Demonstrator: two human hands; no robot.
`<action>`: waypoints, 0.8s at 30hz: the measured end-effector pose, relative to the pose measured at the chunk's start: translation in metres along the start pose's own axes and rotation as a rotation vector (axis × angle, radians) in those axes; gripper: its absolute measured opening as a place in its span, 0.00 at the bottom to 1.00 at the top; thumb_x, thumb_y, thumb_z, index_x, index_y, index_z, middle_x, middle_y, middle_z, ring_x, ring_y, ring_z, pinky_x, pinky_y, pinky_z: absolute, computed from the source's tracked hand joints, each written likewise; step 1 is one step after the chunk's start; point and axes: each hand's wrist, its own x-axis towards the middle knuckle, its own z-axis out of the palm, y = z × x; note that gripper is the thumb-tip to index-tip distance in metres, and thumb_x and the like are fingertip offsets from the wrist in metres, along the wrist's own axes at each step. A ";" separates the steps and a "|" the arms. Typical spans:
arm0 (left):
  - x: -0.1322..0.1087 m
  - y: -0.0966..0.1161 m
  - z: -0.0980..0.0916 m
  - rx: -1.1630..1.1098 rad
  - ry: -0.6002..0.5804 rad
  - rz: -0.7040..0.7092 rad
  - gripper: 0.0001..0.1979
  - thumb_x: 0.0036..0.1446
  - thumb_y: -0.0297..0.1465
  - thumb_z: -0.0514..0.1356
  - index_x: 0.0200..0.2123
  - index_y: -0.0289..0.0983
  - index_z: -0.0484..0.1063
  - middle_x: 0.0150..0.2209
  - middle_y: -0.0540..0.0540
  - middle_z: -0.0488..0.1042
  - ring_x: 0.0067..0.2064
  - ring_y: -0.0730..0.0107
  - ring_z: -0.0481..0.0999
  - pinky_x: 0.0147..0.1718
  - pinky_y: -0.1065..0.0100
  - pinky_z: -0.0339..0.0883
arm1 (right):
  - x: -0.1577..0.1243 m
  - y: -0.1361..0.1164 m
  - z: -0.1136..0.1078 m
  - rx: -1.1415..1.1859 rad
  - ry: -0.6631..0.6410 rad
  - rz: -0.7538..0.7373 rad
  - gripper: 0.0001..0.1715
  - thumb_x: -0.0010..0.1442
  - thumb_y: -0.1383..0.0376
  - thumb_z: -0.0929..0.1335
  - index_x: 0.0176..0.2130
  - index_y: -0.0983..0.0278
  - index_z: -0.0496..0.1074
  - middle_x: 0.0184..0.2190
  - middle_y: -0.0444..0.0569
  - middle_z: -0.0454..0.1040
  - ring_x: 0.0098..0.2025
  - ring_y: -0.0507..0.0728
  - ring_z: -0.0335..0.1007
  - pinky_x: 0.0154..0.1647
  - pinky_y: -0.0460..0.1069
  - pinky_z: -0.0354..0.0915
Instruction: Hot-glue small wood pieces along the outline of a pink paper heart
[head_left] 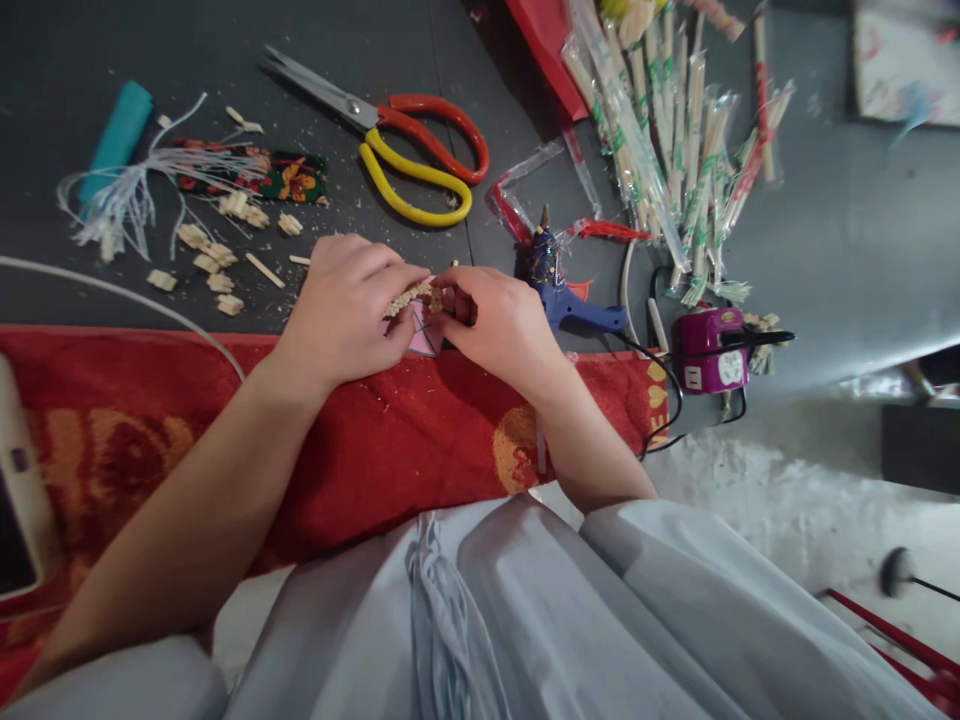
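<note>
Between my two hands is a curved strip of small wooden stick pieces point(407, 298). My left hand point(358, 305) is closed on its left end, the thumb below and the fingers above. At the other end, the fingertips of my right hand point(499, 318) pinch the strip. A pink sheet with dark lines point(426, 335) lies beneath, partly hidden by the fingers. Just right of my right hand rests a blue glue gun point(559, 285), its tip pointing away. Little bundles of cut sticks point(214, 255) are scattered left of my left hand.
Scissors with red and yellow handles point(409, 150) lie beyond my hands. Wrapped wooden sticks point(675, 140) are heaped at the back right, near a purple power socket point(711, 350) with black cords. White string point(127, 200) and a teal roll point(116, 140) sit left. A red towel point(360, 450) lines the edge.
</note>
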 end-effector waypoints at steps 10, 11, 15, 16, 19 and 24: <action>0.001 0.000 0.000 0.050 0.003 0.030 0.17 0.64 0.36 0.51 0.49 0.42 0.75 0.44 0.44 0.79 0.48 0.55 0.74 0.51 0.47 0.65 | 0.000 0.000 -0.001 -0.009 -0.003 -0.008 0.08 0.62 0.67 0.66 0.41 0.64 0.75 0.36 0.49 0.77 0.38 0.56 0.71 0.39 0.49 0.62; 0.001 0.000 0.001 0.062 0.009 0.035 0.17 0.64 0.36 0.51 0.49 0.42 0.76 0.44 0.44 0.79 0.48 0.55 0.74 0.50 0.47 0.66 | 0.000 0.000 -0.001 -0.009 0.001 -0.009 0.08 0.62 0.67 0.66 0.41 0.64 0.75 0.36 0.49 0.77 0.38 0.56 0.70 0.39 0.49 0.62; 0.001 0.001 0.000 0.072 0.003 0.044 0.17 0.64 0.35 0.51 0.49 0.42 0.76 0.44 0.44 0.79 0.48 0.54 0.74 0.50 0.48 0.66 | 0.000 0.000 -0.001 -0.006 0.002 -0.012 0.07 0.62 0.68 0.66 0.39 0.63 0.74 0.34 0.48 0.76 0.37 0.55 0.70 0.39 0.49 0.61; 0.001 0.001 -0.001 0.061 -0.003 0.041 0.17 0.64 0.35 0.51 0.49 0.42 0.76 0.44 0.43 0.79 0.48 0.54 0.74 0.51 0.47 0.66 | 0.000 0.000 -0.001 -0.003 -0.002 -0.012 0.06 0.62 0.68 0.66 0.38 0.63 0.74 0.34 0.48 0.76 0.37 0.55 0.70 0.39 0.49 0.61; 0.002 0.003 -0.002 0.019 -0.020 0.018 0.17 0.64 0.35 0.51 0.48 0.41 0.77 0.44 0.42 0.79 0.48 0.53 0.74 0.51 0.46 0.65 | 0.001 -0.001 -0.002 0.000 -0.014 -0.009 0.05 0.62 0.68 0.66 0.37 0.63 0.73 0.34 0.47 0.75 0.38 0.55 0.70 0.39 0.49 0.61; 0.002 0.002 -0.002 -0.030 -0.038 -0.013 0.16 0.63 0.35 0.51 0.48 0.46 0.76 0.43 0.45 0.78 0.49 0.53 0.73 0.54 0.45 0.64 | 0.001 -0.002 -0.002 -0.014 -0.031 0.004 0.06 0.62 0.68 0.66 0.38 0.64 0.74 0.35 0.48 0.75 0.39 0.55 0.70 0.40 0.49 0.61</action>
